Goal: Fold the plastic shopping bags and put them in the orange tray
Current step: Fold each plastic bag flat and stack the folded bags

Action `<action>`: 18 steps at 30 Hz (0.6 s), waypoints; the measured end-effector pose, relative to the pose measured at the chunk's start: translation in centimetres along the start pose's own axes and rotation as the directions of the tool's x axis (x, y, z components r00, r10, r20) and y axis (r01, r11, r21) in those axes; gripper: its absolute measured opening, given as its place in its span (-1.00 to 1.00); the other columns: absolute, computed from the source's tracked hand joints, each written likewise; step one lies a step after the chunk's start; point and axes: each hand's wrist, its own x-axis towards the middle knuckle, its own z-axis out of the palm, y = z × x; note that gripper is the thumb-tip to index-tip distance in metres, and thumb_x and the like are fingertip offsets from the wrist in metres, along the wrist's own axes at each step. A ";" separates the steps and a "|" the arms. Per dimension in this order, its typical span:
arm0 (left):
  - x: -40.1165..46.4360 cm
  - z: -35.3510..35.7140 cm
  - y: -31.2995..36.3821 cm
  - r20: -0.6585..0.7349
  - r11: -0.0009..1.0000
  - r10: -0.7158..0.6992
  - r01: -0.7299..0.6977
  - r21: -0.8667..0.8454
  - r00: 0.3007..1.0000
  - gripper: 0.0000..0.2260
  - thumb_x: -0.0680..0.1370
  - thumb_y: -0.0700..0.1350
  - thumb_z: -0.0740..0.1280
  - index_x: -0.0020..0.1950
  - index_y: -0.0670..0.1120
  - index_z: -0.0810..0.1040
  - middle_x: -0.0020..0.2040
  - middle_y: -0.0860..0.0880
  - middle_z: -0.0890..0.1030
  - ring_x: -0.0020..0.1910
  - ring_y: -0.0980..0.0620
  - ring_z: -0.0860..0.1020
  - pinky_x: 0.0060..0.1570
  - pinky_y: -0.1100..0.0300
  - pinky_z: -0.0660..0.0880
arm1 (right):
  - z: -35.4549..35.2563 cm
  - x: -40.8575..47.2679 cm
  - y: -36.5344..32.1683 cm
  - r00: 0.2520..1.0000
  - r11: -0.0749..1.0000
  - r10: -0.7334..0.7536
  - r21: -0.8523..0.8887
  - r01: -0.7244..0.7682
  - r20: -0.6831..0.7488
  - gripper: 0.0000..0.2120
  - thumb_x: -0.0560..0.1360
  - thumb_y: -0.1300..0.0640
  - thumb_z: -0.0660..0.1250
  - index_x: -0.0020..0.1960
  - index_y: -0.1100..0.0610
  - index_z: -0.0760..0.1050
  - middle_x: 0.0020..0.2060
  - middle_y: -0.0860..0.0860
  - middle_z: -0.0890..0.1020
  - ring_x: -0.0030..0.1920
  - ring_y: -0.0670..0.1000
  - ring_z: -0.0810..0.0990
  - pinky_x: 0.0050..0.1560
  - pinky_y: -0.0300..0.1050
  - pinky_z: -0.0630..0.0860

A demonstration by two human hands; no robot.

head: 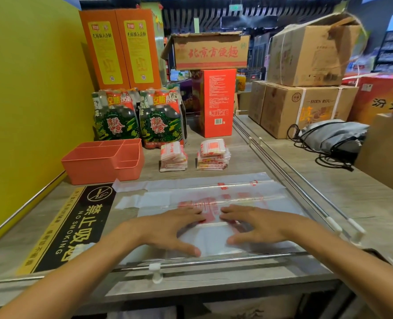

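A translucent plastic shopping bag [213, 196] with red print lies flat on the counter in front of me, its handles pointing left. My left hand [167, 229] and my right hand [257, 224] both press flat on its near part, fingers straight and spread, fingertips almost meeting over the red print. The orange tray [92, 166], with several compartments, stands at the left behind the bag and holds nothing that I can see. Two stacks of folded bags [173, 156] [213, 154] sit on the counter behind the flat bag.
A black no-smoking sticker [71, 224] lies left of the bag. Bottle packs [117, 116], a red carton [216, 102] and cardboard boxes [303, 109] crowd the back. Metal rails [282, 171] run along the counter's right and front edges. A yellow wall is at the left.
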 end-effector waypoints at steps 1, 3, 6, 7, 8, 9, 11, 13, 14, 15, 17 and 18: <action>0.0 0.0 0.1 -0.014 1.000 0.013 -0.013 0.008 1.000 -0.18 0.47 0.47 0.25 0.62 0.23 0.01 0.63 0.25 -0.04 0.58 0.24 -0.11 0.53 0.18 -0.15 | 0.0 0.0 -0.2 1.000 1.000 0.015 -0.017 -0.015 0.014 -0.21 0.50 -0.47 0.18 0.62 -0.18 0.07 0.61 -0.22 0.03 0.60 -0.11 0.02 0.56 0.00 0.00; -0.2 0.1 0.5 -0.072 0.999 0.051 -0.051 0.011 0.996 -0.20 0.47 0.46 0.28 0.61 0.24 0.08 0.62 0.26 0.03 0.57 0.26 -0.05 0.52 0.19 -0.09 | 0.1 0.1 -0.3 0.999 0.999 0.037 -0.038 -0.035 0.032 -0.12 0.44 -0.52 0.20 0.62 -0.21 -0.01 0.62 -0.24 -0.04 0.61 -0.11 -0.08 0.56 0.04 -0.04; -0.8 0.2 0.9 -0.152 0.994 0.104 -0.098 0.049 0.983 -0.30 0.49 0.43 0.29 0.56 0.22 0.24 0.57 0.28 0.21 0.53 0.28 0.13 0.51 0.20 0.10 | 0.7 0.1 -0.2 0.998 0.998 0.047 -0.049 -0.045 0.036 -0.06 0.41 -0.55 0.21 0.63 -0.23 -0.08 0.61 -0.24 -0.13 0.61 -0.11 -0.18 0.57 0.08 -0.13; -1.0 0.1 1.0 -0.172 0.992 0.118 -0.108 0.063 0.978 -0.35 0.50 0.39 0.31 0.54 0.21 0.30 0.54 0.27 0.28 0.49 0.27 0.20 0.49 0.20 0.17 | 0.8 0.2 -0.2 0.998 0.998 0.048 -0.052 -0.047 0.034 -0.05 0.41 -0.56 0.20 0.62 -0.23 -0.10 0.61 -0.23 -0.14 0.61 -0.10 -0.20 0.57 0.10 -0.14; -1.2 0.0 1.2 -0.192 0.991 0.129 -0.117 0.071 0.973 -0.41 0.52 0.33 0.33 0.51 0.19 0.36 0.50 0.26 0.35 0.45 0.26 0.28 0.46 0.21 0.24 | 0.9 0.3 -0.2 0.999 0.998 0.045 -0.055 -0.043 0.028 -0.05 0.40 -0.56 0.20 0.62 -0.24 -0.11 0.61 -0.23 -0.16 0.61 -0.08 -0.21 0.57 0.12 -0.14; -1.4 -0.1 1.3 -0.207 0.990 0.133 -0.120 0.076 0.969 -0.46 0.53 0.27 0.35 0.48 0.17 0.41 0.47 0.24 0.40 0.41 0.25 0.34 0.43 0.22 0.30 | 1.0 0.3 -0.3 0.999 0.998 0.038 -0.055 -0.037 0.020 -0.05 0.40 -0.57 0.20 0.62 -0.25 -0.11 0.61 -0.23 -0.16 0.61 -0.08 -0.22 0.57 0.14 -0.14; -1.7 -0.1 1.7 -0.219 0.988 0.143 -0.125 0.091 0.965 -0.55 0.53 0.16 0.36 0.41 0.11 0.50 0.43 0.20 0.47 0.34 0.21 0.43 0.38 0.20 0.39 | 1.0 0.2 -0.7 1.000 0.999 0.008 -0.042 -0.009 -0.006 -0.09 0.42 -0.54 0.22 0.61 -0.26 -0.08 0.61 -0.24 -0.13 0.60 -0.10 -0.21 0.57 0.11 -0.13; -1.9 0.0 1.9 -0.222 0.987 0.153 -0.136 0.088 0.963 -0.61 0.54 0.12 0.36 0.35 0.08 0.55 0.38 0.16 0.53 0.27 0.17 0.50 0.31 0.14 0.46 | 0.8 0.0 -1.1 0.998 0.999 -0.038 -0.025 0.037 -0.052 -0.16 0.44 -0.49 0.25 0.60 -0.29 0.00 0.61 -0.26 -0.07 0.58 -0.15 -0.13 0.55 0.02 -0.08; -1.9 0.1 1.9 -0.228 0.988 0.152 -0.140 0.070 0.962 -0.63 0.54 0.12 0.35 0.33 0.08 0.56 0.34 0.14 0.56 0.23 0.15 0.52 0.27 0.11 0.49 | 0.8 0.0 -1.4 0.994 0.998 -0.067 -0.019 0.065 -0.084 -0.22 0.45 -0.47 0.26 0.58 -0.31 0.08 0.60 -0.28 -0.01 0.57 -0.17 -0.05 0.55 -0.01 -0.01; -1.9 0.2 1.8 -0.233 0.989 0.145 -0.139 0.041 0.961 -0.64 0.55 0.15 0.34 0.30 0.08 0.56 0.30 0.12 0.58 0.20 0.11 0.54 0.23 0.07 0.51 | 0.9 0.0 -1.5 0.988 0.995 -0.101 -0.022 0.099 -0.118 -0.29 0.47 -0.46 0.27 0.54 -0.31 0.19 0.59 -0.29 0.07 0.55 -0.19 0.05 0.54 -0.03 0.07; -1.9 0.4 1.6 -0.236 0.992 0.124 -0.128 -0.001 0.964 -0.59 0.54 0.26 0.33 0.31 0.11 0.55 0.28 0.11 0.59 0.19 0.09 0.55 0.20 0.02 0.52 | 0.9 -0.1 -1.8 0.969 0.984 -0.175 -0.062 0.167 -0.173 -0.45 0.51 -0.41 0.27 0.44 -0.25 0.41 0.53 -0.30 0.26 0.49 -0.21 0.23 0.50 -0.07 0.23; -1.9 0.4 1.5 -0.238 0.993 0.116 -0.120 -0.001 0.964 -0.54 0.52 0.32 0.32 0.34 0.12 0.54 0.30 0.14 0.58 0.21 0.11 0.54 0.22 0.02 0.51 | 0.8 -0.1 -2.0 0.963 0.979 -0.198 -0.081 0.186 -0.185 -0.51 0.53 -0.37 0.28 0.38 -0.21 0.49 0.49 -0.29 0.34 0.44 -0.22 0.29 0.47 -0.11 0.29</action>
